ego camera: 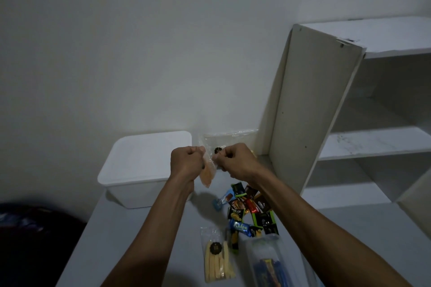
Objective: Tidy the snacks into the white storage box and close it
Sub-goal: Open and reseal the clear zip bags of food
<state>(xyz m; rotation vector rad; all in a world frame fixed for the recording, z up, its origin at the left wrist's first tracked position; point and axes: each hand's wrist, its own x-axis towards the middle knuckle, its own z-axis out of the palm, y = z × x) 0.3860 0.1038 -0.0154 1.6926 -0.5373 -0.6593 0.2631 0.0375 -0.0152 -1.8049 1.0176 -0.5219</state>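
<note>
Pale table (pixel 144 228) against white wall (pixel 116 42); shelf unit (pixel 310 109) right. Left hand (pixel 185 162) and right hand (pixel 235 161) both fisted, pinching clear snack bag (pixel 208 170) above table. White storage box (pixel 144 165) lidded, back-left; snack pile (pixel 249 212) near front edge.

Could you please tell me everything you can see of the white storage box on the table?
The white storage box looks like smooth matte plastic, roughly square with rounded corners. A flat white lid covers its top, so it is closed and its inside is hidden. It sits upright on the grey table, at the far left by the wall, its front overhanging the table's left edge. Neither hand touches it; the snacks lie apart to its right.
</note>
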